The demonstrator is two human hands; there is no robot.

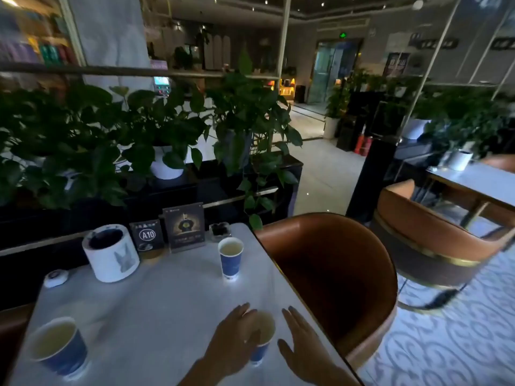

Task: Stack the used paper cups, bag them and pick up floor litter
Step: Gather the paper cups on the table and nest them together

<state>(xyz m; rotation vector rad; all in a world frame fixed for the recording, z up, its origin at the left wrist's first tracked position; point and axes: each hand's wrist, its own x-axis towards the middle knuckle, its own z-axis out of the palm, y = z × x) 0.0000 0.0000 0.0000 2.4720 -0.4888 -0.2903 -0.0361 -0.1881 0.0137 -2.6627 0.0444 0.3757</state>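
Note:
Three blue paper cups stand upright on the white table (156, 307). One cup (230, 257) is at the far middle, one cup (57, 345) at the near left corner, and a third cup (263, 339) sits at the near right between my hands. My left hand (232, 339) lies against that third cup's left side, its fingers spread and partly covering the rim. My right hand (302, 349) hovers flat just to the cup's right, fingers apart, not touching it. All cups appear to have pale insides; I cannot tell whether liquid is in them.
A white round container (111, 254) with a rabbit print, a table sign marked A10 (147, 236), a menu stand (185, 228), an ashtray (220, 231) and a small white puck (55, 278) sit along the table's far edge. An orange chair (334, 274) stands to the right.

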